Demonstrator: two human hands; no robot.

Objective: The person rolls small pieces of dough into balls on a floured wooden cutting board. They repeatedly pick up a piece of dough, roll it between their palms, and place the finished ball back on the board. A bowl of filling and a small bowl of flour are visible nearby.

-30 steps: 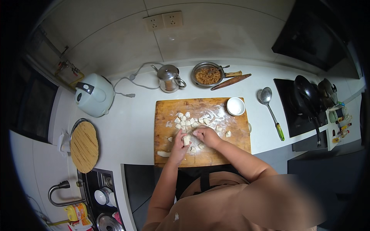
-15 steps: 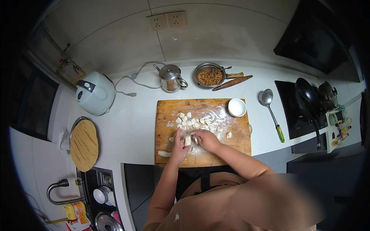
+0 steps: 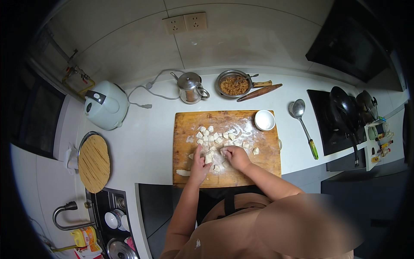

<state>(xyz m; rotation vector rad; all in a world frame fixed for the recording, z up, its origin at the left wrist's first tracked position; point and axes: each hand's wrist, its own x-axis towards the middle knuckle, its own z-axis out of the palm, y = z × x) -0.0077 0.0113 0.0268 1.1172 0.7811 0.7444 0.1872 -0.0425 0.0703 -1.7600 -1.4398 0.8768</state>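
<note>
Near the front of the floured wooden cutting board (image 3: 267, 162), my left hand (image 3: 199, 167) is closed round a short length of white dough (image 3: 208, 158), which sticks up past the fingers. A little to its right, my right hand (image 3: 236, 157) is closed in a pinch; what is at its fingertips is too small to make out. Several small dough pieces (image 3: 205, 138) lie scattered beyond both hands. One dough piece (image 3: 216, 168) rests between my forearms, and a flat dough strip (image 3: 183, 172) lies left of my left wrist.
A white bowl (image 3: 265, 120) stands on the board's far right corner. Behind are a metal kettle (image 3: 190, 87), a pan of brown filling (image 3: 233, 84) and a tapered rolling pin (image 3: 259, 93). Right lies a skimmer (image 3: 305, 125) beside the stove (image 3: 325, 129); left is a round woven tray (image 3: 94, 163).
My right hand has moved slightly right, away from my left hand, its fingers drawn in. My left hand keeps the dough in nearly the same place.
</note>
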